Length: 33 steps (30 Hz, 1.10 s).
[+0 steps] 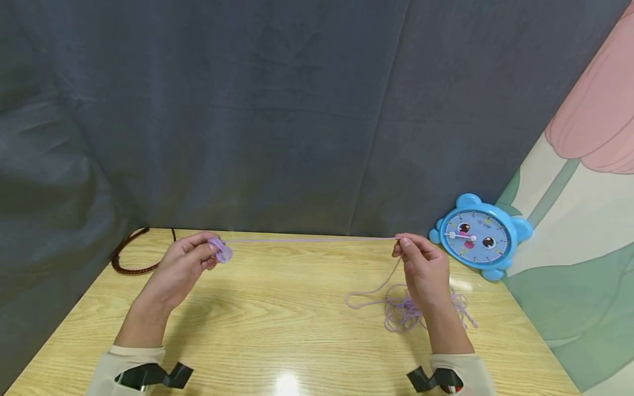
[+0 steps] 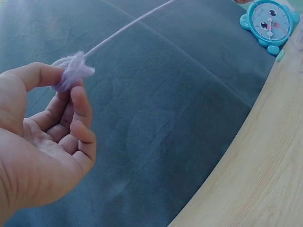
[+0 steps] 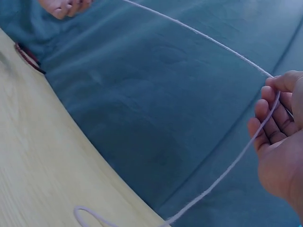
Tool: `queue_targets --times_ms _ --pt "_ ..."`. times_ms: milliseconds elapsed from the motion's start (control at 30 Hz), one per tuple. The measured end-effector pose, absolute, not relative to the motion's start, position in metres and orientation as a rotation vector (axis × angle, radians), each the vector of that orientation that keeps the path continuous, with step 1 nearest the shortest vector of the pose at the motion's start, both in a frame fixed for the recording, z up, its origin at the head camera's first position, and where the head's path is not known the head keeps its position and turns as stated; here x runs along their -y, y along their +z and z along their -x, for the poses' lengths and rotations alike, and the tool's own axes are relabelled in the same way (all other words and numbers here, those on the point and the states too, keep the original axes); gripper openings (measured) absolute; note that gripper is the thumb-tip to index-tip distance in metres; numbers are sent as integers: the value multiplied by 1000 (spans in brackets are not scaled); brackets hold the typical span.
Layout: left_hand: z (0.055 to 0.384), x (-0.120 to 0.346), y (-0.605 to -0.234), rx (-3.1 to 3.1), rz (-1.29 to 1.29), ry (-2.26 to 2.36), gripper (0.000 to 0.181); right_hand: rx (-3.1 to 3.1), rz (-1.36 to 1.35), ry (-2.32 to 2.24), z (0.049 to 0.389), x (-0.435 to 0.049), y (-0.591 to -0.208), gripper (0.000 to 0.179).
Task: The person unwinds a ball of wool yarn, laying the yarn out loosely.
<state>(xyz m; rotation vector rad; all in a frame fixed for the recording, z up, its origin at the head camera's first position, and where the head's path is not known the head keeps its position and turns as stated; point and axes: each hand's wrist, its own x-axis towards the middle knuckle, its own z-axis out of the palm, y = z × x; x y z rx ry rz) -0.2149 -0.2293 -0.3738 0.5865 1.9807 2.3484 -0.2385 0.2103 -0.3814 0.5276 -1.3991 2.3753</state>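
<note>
In the head view, my left hand (image 1: 180, 264) pinches a small bundle of lilac yarn (image 1: 222, 252) between thumb and fingers. The left wrist view shows the wound yarn (image 2: 73, 73) at the fingertips, its other fingers curled below. A straight strand (image 1: 312, 240) runs taut from the bundle across to my right hand (image 1: 423, 269), whose thumb and forefinger pinch it. From that pinch the yarn strand (image 3: 227, 170) hangs down across the right fingers toward the table. A loose tangle of the same yarn (image 1: 407, 313) lies on the table, partly hidden behind the right wrist.
A blue animal-shaped clock (image 1: 477, 236) leans at the table's back right corner. At the back left lies a dark brown beaded cord (image 1: 134, 270). A dark grey curtain (image 1: 257, 121) hangs behind the wooden table (image 1: 277, 324), and a floral wall (image 1: 584, 220) rises on the right.
</note>
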Motion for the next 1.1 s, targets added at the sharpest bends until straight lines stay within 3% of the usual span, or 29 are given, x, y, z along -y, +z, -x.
queue_targets --times_ms 1100 --pt "214 230 -373 -2189 -425 2279 18 843 -219 2331 237 -301 -365 12"
